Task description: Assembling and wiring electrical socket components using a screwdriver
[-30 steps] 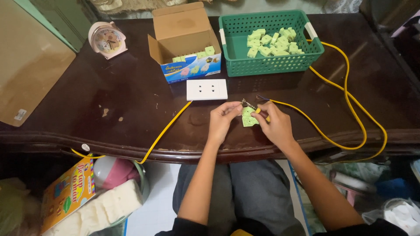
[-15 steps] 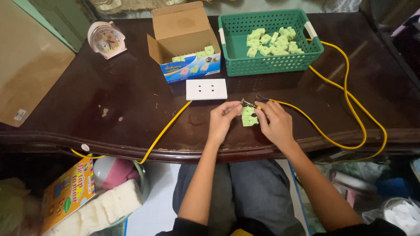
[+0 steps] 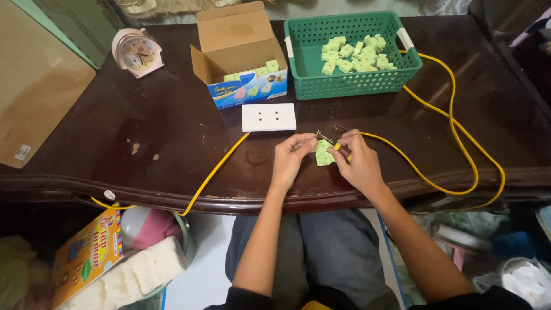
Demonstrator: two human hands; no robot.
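Observation:
A small light green plastic part [image 3: 323, 155] sits between both hands just above the dark wooden table [image 3: 172, 143]. My left hand [image 3: 290, 158] pinches its left side. My right hand [image 3: 357, 161] holds its right side along with the end of a yellow cable [image 3: 436, 178], whose bare metal tip points at the part. A white socket plate [image 3: 268, 117] lies flat just beyond the hands.
A green basket [image 3: 350, 80] with several green parts stands at the back, an open cardboard box [image 3: 238, 54] with more parts to its left. A pink alarm clock [image 3: 138, 51] sits far left. A second yellow cable [image 3: 215, 172] runs off the front edge.
Both hands stay on the green part with only slight finger shifts; nothing else has moved.

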